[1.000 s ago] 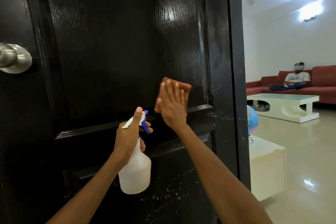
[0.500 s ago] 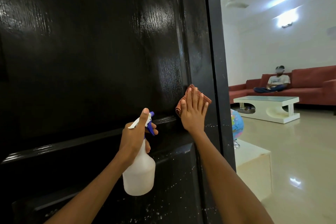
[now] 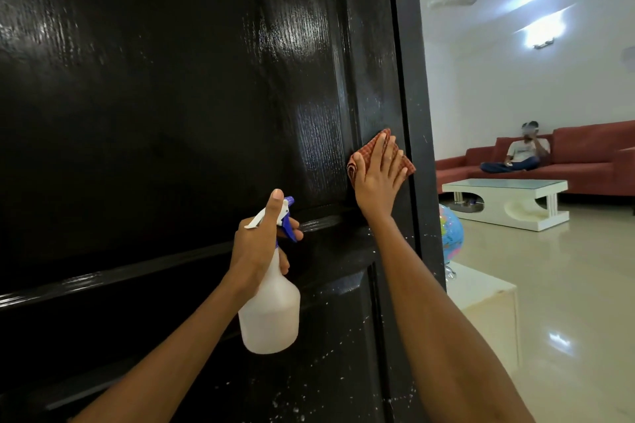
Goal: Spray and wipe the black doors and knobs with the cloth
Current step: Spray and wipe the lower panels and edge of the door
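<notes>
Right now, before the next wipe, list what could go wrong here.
1. The right hand presses the cloth flat near the black door edge; a stroke further right could slide off it.
2. White droplets on the lower panel may dry into spots if left.
3. The left hand holds the spray bottle with a finger near the trigger; a stray squirt could re-wet wiped areas.
</notes>
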